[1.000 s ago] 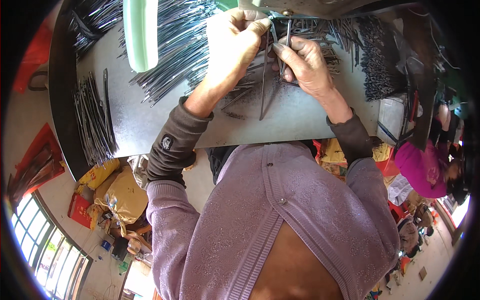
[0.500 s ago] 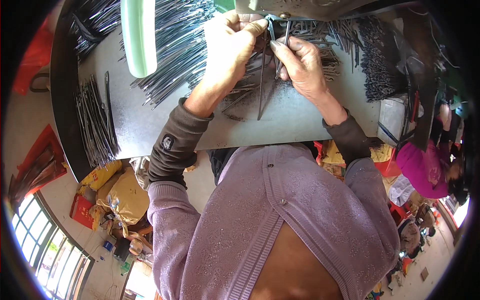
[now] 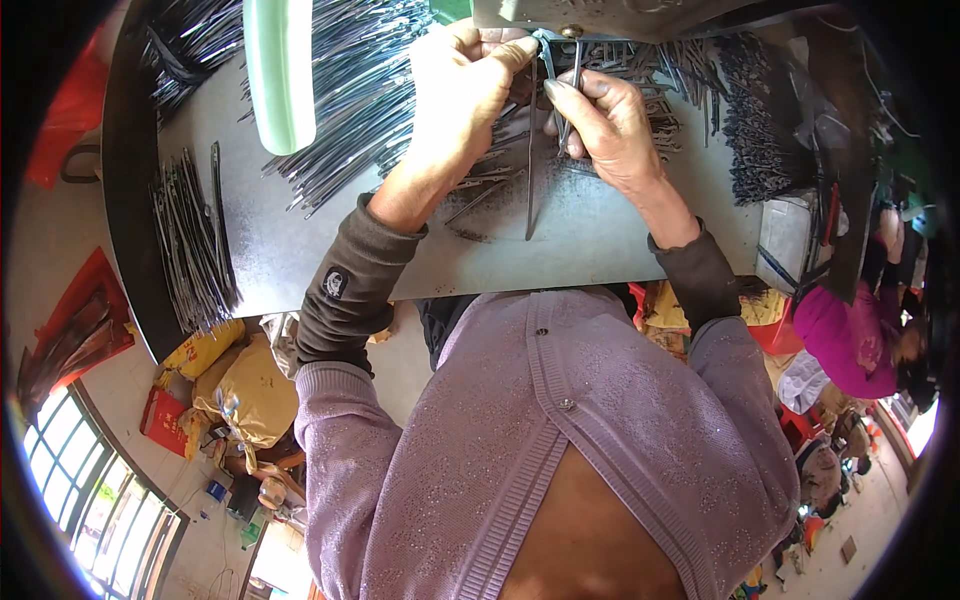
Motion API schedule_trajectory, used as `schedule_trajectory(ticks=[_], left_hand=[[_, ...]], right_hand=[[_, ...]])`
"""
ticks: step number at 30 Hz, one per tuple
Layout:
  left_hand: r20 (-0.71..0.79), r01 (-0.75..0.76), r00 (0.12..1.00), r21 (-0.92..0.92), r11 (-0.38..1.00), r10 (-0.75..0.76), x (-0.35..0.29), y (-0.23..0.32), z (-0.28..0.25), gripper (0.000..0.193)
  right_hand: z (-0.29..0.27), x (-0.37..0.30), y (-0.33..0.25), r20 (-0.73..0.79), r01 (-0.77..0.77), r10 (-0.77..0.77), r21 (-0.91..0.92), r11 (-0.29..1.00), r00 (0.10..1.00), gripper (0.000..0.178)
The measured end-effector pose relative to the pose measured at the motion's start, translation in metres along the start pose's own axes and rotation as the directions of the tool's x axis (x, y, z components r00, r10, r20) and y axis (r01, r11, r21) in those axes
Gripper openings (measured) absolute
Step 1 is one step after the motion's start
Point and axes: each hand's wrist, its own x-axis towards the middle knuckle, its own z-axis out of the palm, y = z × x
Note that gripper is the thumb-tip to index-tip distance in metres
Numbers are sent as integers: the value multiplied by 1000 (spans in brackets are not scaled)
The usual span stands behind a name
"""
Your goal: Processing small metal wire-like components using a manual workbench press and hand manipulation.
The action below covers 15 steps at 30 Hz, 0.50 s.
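At the far edge of the metal worktable (image 3: 340, 255), my left hand (image 3: 465, 90) pinches the top of a thin dark metal strip (image 3: 531, 180) between thumb and fingers. The strip's long end hangs toward me. My right hand (image 3: 610, 125) is closed, thumb and fingers together, on slim metal pieces (image 3: 577, 75) that stand close beside the left fingertips. How these pieces join at the top cannot be made out. Just above both hands is a metal machine part (image 3: 600, 15) with a small round brassy stud (image 3: 571, 31), which the upper end of one piece reaches.
Long dark metal strips (image 3: 340, 140) lie in a heap left of my hands, under a pale green curved guard (image 3: 278, 80). A smaller bundle (image 3: 190, 240) lies at the left edge. Dark short pieces (image 3: 755, 120) are piled on the right, beside a whitish box (image 3: 783, 235).
My right hand has shifted very slightly right and upward with its metal pieces. The hanging strip's lower end has swung a little to the right. The left hand stays almost in place.
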Motion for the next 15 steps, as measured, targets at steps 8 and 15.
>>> schedule_trajectory(ticks=[8, 15], left_hand=[[16, -6, 1000, 9, 1000, 6, -1, -2, -4, 5], [-19, -8, 1000, 7, 1000, 8, 0, -3, -1, 4]], right_hand=[[2, -1, -4, 0, -25, 25, -21, 999, 1000, 17], [4, 0, 2, -40, 33, -35, -48, 998, 999, 15]])
